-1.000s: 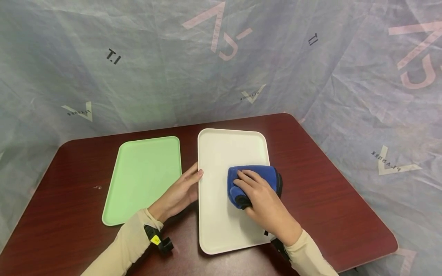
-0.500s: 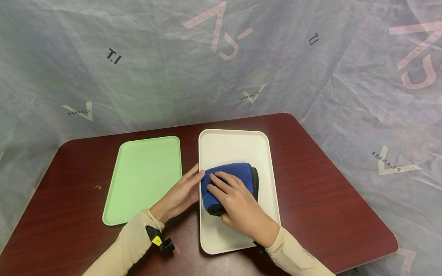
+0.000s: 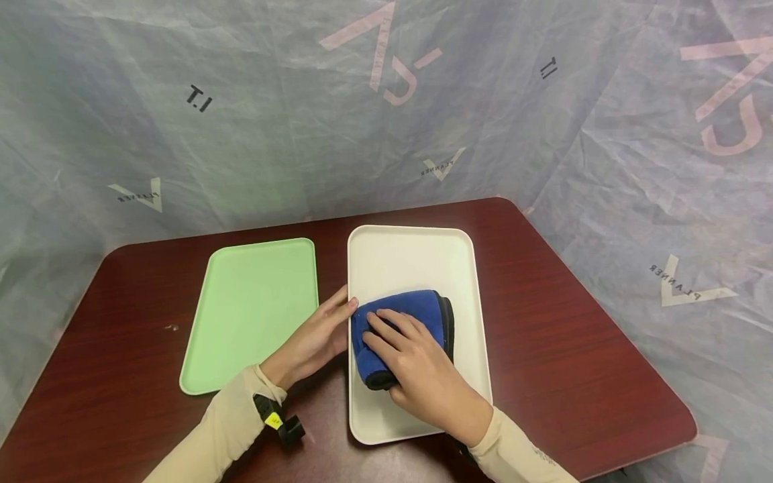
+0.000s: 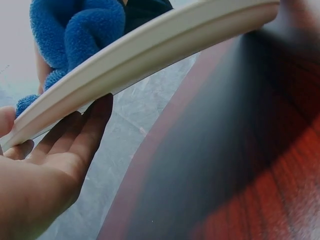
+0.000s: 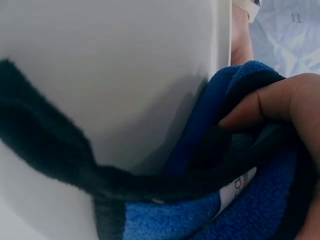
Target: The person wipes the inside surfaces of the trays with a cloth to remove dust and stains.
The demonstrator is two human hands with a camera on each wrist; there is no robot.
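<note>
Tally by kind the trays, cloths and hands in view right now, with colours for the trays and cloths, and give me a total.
Trays: 2 (green tray, white tray)
Cloths: 1 (blue cloth with dark edging)
Hands: 2 (left hand, right hand)
Total: 5

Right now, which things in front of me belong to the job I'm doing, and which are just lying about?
In the job:
- blue cloth, held over the white tray by your right hand
- white tray, gripped at its edge by your left hand

Just lying about:
- green tray, left of the white one on the table, in neither hand
</note>
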